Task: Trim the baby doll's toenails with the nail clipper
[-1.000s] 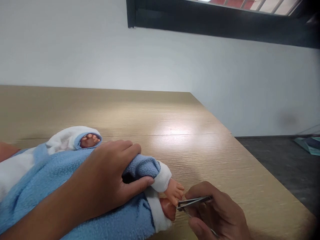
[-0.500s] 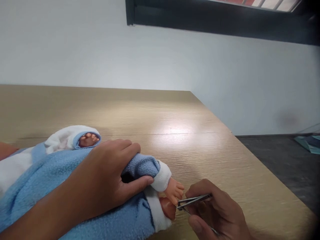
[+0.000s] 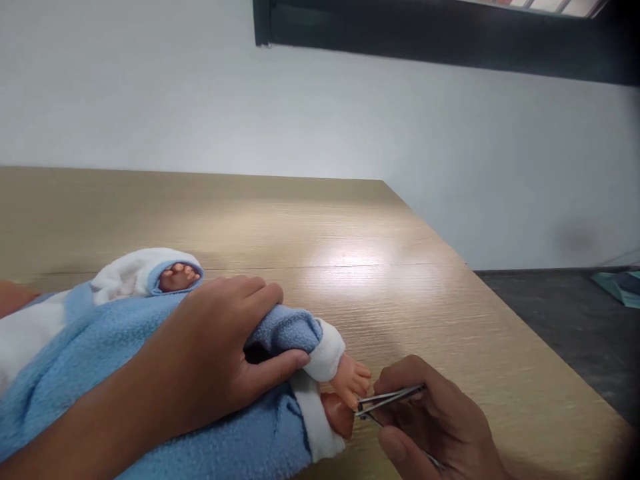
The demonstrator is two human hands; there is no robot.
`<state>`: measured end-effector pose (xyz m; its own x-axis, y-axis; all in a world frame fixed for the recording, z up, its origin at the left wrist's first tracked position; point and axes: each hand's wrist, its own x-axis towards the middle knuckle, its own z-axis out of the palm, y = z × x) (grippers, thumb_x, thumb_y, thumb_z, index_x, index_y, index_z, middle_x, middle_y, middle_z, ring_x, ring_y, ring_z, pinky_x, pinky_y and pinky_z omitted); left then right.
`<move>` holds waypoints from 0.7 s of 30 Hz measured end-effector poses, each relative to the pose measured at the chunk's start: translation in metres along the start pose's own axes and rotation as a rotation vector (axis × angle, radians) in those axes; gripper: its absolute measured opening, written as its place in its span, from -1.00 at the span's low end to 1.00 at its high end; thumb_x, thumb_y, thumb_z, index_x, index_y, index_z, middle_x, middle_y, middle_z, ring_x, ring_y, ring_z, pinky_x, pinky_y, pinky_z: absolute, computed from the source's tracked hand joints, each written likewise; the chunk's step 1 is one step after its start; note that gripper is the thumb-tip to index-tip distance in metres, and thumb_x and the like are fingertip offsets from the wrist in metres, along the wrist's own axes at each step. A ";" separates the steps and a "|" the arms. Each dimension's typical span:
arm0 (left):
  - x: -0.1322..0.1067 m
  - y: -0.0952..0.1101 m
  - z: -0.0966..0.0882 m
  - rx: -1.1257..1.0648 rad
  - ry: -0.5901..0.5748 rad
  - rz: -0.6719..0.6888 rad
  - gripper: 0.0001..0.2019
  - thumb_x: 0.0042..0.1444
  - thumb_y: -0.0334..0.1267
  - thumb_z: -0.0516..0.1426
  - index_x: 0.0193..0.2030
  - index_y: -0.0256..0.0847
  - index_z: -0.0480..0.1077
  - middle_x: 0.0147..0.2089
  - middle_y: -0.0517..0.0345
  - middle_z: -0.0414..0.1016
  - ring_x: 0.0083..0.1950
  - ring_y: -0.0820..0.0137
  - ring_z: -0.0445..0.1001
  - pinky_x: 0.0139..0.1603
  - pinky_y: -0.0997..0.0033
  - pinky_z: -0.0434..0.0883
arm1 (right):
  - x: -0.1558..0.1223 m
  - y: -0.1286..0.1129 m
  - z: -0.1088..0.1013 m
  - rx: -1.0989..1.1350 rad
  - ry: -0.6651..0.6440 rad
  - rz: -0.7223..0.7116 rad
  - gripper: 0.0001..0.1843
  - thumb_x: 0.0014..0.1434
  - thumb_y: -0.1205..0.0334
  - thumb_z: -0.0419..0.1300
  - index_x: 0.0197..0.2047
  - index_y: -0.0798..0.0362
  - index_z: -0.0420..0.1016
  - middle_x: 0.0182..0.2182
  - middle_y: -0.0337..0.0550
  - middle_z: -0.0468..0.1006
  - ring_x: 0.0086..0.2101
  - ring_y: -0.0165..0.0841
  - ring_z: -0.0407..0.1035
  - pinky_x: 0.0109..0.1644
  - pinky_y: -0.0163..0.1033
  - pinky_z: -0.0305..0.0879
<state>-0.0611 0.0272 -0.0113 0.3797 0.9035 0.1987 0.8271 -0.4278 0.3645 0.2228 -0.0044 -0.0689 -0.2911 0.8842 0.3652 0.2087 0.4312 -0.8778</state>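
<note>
A baby doll in a blue and white fleece suit [image 3: 235, 447] lies on the wooden table. My left hand [image 3: 220, 353] is wrapped around the blue sleeve of one doll arm, thumb on the near side. From the white cuff [image 3: 327, 350] sticks out the doll's small hand [image 3: 353, 380], fingers toward the right. My right hand [image 3: 440, 427] grips a metal nail clipper [image 3: 393, 398] between thumb and fingers. The clipper's jaw end is at the doll's thumb tip; whether they touch I cannot tell. Just below is the doll's foot [image 3: 339, 415].
The wooden table [image 3: 280, 220] runs back to a pale wall [image 3: 150, 87]; its right edge slants toward me. Beyond that edge lies a dark floor [image 3: 530, 313] with a teal object [image 3: 620, 287]. A dark window frame [image 3: 425, 33] is above.
The view has shifted very slightly. Both hands, the doll and the nail clipper keep nearly the same positions relative to one another.
</note>
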 end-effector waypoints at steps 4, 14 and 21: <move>0.000 0.000 0.000 0.006 0.004 0.000 -0.62 0.37 0.16 0.23 -0.18 -0.15 0.48 -0.27 0.14 0.49 -0.26 0.14 0.44 -0.23 0.09 0.26 | 0.003 -0.001 0.000 -0.016 0.006 -0.002 -0.54 0.29 -0.27 0.53 -0.15 -0.06 0.62 -0.51 -0.22 0.56 -0.55 -0.27 0.49 -0.54 -0.29 0.48; 0.001 0.003 -0.002 0.003 -0.038 -0.045 -0.60 0.35 0.19 0.18 -0.17 -0.14 0.49 -0.24 0.11 0.51 -0.23 0.11 0.47 -0.21 0.05 0.28 | 0.014 -0.004 0.001 -0.079 0.020 -0.020 -0.45 0.15 -0.34 0.58 -0.11 -0.06 0.70 -0.51 -0.19 0.57 -0.51 -0.24 0.50 -0.54 -0.28 0.46; 0.001 0.003 -0.003 0.014 -0.036 -0.033 -0.60 0.38 0.19 0.16 -0.16 -0.13 0.47 -0.24 0.09 0.53 -0.23 0.11 0.46 -0.20 0.04 0.29 | 0.008 -0.002 -0.004 -0.080 0.019 -0.037 -0.48 0.21 -0.32 0.55 -0.06 -0.07 0.73 -0.50 -0.19 0.60 -0.53 -0.26 0.49 -0.55 -0.29 0.45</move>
<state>-0.0590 0.0267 -0.0076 0.3666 0.9176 0.1534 0.8450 -0.3974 0.3579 0.2239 0.0023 -0.0631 -0.2821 0.8702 0.4039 0.2724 0.4763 -0.8360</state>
